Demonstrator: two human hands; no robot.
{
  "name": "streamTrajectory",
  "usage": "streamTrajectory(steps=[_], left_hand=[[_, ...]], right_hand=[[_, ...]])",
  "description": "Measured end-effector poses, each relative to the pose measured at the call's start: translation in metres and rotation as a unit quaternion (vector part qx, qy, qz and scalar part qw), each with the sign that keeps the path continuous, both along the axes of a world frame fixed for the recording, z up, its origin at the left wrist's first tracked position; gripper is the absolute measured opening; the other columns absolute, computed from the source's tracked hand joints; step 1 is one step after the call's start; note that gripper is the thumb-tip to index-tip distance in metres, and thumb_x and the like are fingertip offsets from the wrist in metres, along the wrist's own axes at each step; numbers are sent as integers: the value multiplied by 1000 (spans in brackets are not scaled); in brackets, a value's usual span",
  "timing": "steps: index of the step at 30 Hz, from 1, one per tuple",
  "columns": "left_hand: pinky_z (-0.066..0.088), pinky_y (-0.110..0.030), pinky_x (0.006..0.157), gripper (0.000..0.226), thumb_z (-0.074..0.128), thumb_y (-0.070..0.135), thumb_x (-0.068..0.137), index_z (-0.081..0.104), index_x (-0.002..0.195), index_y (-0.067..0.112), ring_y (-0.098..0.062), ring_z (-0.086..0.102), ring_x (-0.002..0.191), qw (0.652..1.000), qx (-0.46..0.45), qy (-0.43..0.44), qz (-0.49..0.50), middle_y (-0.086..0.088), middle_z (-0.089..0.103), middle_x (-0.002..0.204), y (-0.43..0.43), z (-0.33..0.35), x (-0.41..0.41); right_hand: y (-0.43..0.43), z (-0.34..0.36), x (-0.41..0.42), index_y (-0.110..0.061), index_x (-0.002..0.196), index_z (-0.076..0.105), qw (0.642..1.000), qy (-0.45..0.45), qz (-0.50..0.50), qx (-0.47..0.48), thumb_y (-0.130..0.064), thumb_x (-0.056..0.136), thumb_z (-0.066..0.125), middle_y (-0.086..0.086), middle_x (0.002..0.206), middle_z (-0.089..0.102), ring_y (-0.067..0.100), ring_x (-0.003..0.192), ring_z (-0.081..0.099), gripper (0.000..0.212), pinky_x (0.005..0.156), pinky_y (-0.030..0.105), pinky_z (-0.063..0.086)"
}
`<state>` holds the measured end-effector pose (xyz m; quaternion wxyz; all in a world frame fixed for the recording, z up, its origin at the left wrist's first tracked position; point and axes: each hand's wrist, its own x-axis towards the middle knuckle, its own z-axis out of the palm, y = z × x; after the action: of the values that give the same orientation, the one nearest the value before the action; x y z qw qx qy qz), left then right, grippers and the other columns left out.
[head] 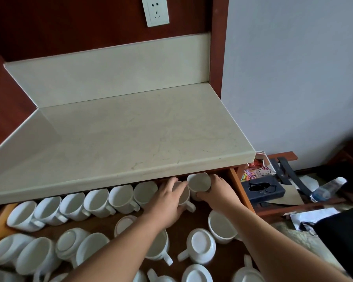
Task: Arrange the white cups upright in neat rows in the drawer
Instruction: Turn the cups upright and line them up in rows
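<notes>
An open wooden drawer [239,188] holds many white cups. A back row of upright cups [98,202] runs left to right under the counter edge. My left hand [167,202] grips an upright cup [184,197] near the right end of that row. My right hand [216,192] holds another upright cup [199,183] in the back right corner, right beside the first. In front, several cups lie scattered: some upside down [201,246], some on their sides [36,255], one upright [221,225].
A pale stone counter [120,139] overhangs the drawer's back. A wall socket [155,11] sits above. To the right of the cabinet lie a dark tissue box [262,190], a plastic bottle [327,189], a box of colourful items [257,170] and papers.
</notes>
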<state>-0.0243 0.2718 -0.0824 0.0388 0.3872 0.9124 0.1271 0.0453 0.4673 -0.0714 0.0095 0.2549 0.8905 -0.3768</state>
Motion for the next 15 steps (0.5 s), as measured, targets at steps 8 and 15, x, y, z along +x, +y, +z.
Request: streamTrajectory(steps=[8, 15], left_hand=[[45, -49, 106, 75, 79, 32, 79, 48, 145, 15, -32, 55, 121, 988, -44, 144, 27, -7, 54, 141, 2, -9, 0], [28, -55, 119, 84, 67, 47, 89, 29, 159, 19, -33, 38, 139, 992, -42, 95, 65, 1, 35, 159, -2, -6, 2]], right_hand=[[2, 0, 3, -19, 124, 53, 1000, -10, -15, 5, -48, 66, 85, 0, 114, 60, 19, 94, 60, 72, 75, 34, 51], [-2, 4, 1, -17, 124, 53, 1000, -10, -3, 16, -48, 67, 86, -5, 106, 57, 16, 92, 55, 74, 73, 31, 43]])
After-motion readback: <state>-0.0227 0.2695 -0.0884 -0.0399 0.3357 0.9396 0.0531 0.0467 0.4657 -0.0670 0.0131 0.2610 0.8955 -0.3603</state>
